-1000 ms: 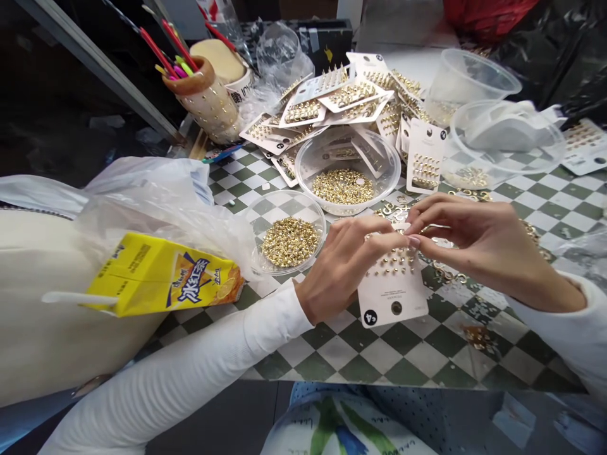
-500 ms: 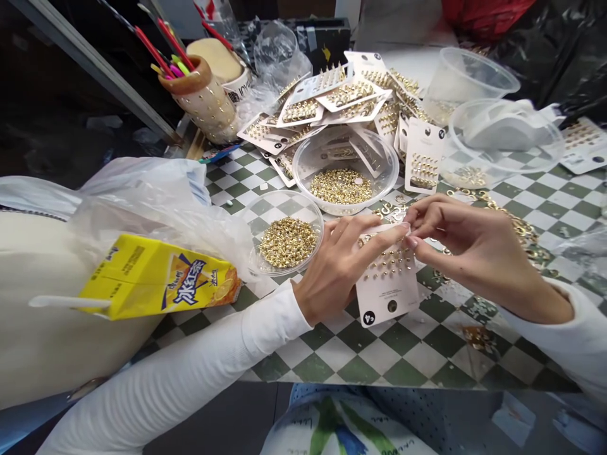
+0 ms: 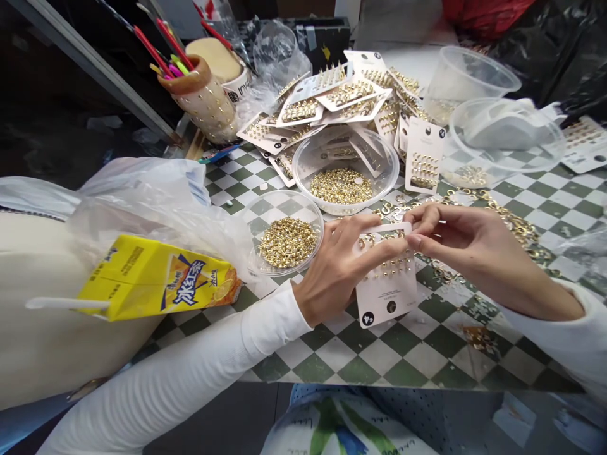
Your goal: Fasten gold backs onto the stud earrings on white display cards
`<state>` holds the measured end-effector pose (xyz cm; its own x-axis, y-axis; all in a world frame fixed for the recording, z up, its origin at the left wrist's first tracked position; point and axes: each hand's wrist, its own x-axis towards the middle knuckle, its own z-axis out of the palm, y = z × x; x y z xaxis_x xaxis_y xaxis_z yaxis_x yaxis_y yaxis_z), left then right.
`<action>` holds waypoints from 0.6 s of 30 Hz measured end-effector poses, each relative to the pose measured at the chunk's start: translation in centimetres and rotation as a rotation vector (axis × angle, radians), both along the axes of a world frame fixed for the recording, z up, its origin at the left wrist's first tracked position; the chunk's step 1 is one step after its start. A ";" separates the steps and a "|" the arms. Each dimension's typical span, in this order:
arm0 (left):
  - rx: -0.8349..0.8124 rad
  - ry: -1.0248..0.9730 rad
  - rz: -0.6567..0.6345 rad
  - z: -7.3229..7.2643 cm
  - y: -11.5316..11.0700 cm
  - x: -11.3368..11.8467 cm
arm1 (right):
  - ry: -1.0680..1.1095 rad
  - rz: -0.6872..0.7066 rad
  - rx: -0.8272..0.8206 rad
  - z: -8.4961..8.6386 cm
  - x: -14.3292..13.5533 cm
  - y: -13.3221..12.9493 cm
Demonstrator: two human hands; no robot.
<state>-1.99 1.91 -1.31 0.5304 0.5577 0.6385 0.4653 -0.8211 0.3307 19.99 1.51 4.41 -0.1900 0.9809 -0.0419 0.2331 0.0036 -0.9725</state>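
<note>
My left hand [image 3: 339,265] grips a white earring card [image 3: 387,297] by its left side, the index finger stretched across its front. Rows of small gold earrings cover the upper half of the card, which is tilted above the checked table. At the card's upper right edge, my right hand [image 3: 467,246] has thumb and fingers pinched together; whatever is between the fingertips is too small to make out. Just left of my left hand is a clear round lid [image 3: 251,243] with a heap of tiny gold pieces [image 3: 287,242]. Behind the card stands a clear bowl [image 3: 391,180] holding more gold pieces [image 3: 339,188].
Filled earring cards [image 3: 332,95] are piled at the back. Gold hoops [image 3: 516,224] lie scattered right of my hands. Two clear tubs [image 3: 507,136] stand back right. A yellow drink carton [image 3: 142,278] with a straw and a pen holder [image 3: 203,101] are on the left.
My right hand has shifted slightly down and right, its fingers lower at the card's edge. My left index finger has dropped, showing more of the card's top rows.
</note>
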 end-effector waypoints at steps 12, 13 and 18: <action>-0.035 -0.039 -0.001 0.1 0.1 0.2 | 0.015 0.021 0.024 -0.1 0.1 0.1; -0.039 -0.039 -0.003 0.1 0.1 0.1 | 0.015 0.021 0.026 -0.1 0.1 0.1; -0.013 -0.022 -0.006 0.1 0.2 0.1 | 0.017 0.012 0.021 -0.2 0.2 0.1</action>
<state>-1.93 2.12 -1.24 0.5195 0.5628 0.6429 0.4531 -0.8194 0.3512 20.14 1.56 4.24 -0.2018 0.9793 -0.0176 0.2164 0.0271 -0.9759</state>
